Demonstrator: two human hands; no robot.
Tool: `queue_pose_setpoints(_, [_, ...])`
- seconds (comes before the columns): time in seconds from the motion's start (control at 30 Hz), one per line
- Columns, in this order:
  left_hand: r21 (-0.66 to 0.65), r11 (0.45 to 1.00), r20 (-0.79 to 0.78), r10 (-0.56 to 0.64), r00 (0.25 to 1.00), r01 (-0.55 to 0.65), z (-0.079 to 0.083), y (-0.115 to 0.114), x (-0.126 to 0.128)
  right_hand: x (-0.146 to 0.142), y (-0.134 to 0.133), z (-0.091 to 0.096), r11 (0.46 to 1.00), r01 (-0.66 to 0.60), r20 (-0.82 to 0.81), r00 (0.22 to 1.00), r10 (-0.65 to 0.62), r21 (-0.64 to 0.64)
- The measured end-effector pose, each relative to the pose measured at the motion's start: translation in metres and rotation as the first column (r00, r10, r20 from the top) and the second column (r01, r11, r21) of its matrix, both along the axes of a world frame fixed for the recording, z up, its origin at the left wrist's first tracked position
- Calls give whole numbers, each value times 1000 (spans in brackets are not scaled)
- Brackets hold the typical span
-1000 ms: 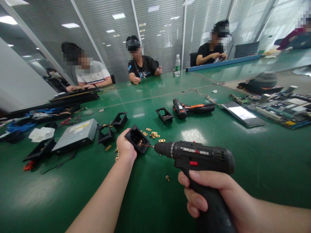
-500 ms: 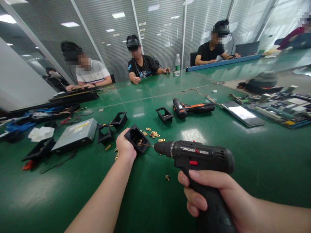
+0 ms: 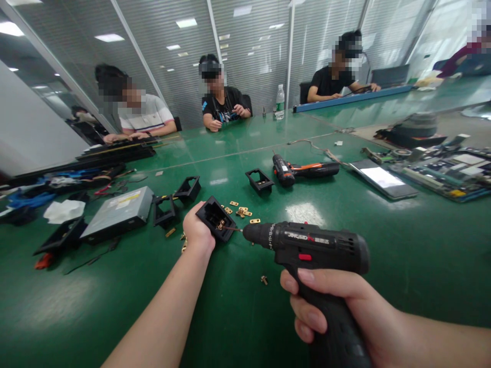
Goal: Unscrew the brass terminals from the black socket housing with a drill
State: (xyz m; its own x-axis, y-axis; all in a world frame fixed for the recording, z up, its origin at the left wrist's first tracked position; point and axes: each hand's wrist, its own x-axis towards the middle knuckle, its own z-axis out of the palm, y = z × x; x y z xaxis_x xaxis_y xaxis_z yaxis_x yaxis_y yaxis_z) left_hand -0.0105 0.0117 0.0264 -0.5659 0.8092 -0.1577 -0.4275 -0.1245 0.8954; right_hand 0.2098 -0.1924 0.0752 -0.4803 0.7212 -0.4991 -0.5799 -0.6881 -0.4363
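My left hand grips a small black plastic socket housing, tilted on the green table with its open side toward the drill. My right hand is wrapped round the handle of a black cordless drill. The drill's thin bit reaches into the housing, at a brass piece inside it. Several small brass plates lie just beyond the housing, and a loose brass screw lies in front of the drill.
Other black housings, a grey optical drive, a second orange-black drill, a phone and circuit boards lie around. Three people sit across the table; a water bottle stands there.
My hands, the housing and the drill stay where they were. The person in black opposite reached an arm out and drew it back.
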Motion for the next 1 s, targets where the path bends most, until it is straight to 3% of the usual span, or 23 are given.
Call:
queue_pose_setpoints(0.27, [14,999,-3,-32,999,32,-2,0,-1,4,-3,-8,997,19,-55,998,-15,75])
queue_pose_setpoints(1.0, [15,1000,17,-12,1000,12,3,-3,2,1,1,-7,998,0,20,1000,-1,61])
